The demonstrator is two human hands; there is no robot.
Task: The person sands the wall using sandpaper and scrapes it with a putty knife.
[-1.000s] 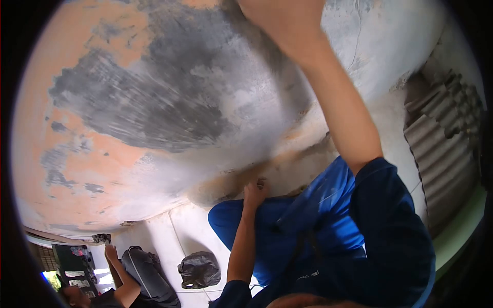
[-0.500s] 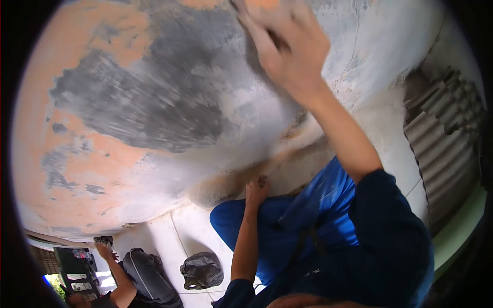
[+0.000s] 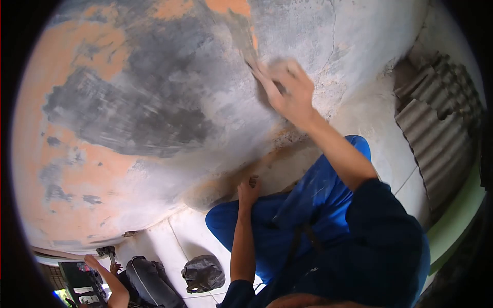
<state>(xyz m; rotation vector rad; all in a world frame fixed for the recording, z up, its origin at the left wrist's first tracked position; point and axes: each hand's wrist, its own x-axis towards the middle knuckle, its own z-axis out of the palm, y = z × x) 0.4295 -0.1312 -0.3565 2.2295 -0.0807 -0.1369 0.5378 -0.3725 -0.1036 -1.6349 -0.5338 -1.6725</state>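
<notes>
My right hand (image 3: 290,90), smeared by motion, is pressed to the wall (image 3: 154,102) with its fingers closed on a thin-edged piece that I cannot make out. Above it runs a greyish streak beside a bare orange patch (image 3: 231,6). The wall is patchy orange, dark grey and whitish. Low down near the wall's foot, my left hand (image 3: 249,190) is by my bent left knee, its fingers curled; whatever they hold, if anything, is hidden.
Corrugated sheets (image 3: 436,138) lie at the right. A black plastic bag (image 3: 203,273) and a dark backpack (image 3: 149,280) are on the tiled floor (image 3: 172,236). At lower left, another person's arm (image 3: 110,282) reaches toward the wall.
My right hand has moved down the wall toward me, baring the orange patch and streak above it. My left hand stays by the knee. The other person's arm has shifted left.
</notes>
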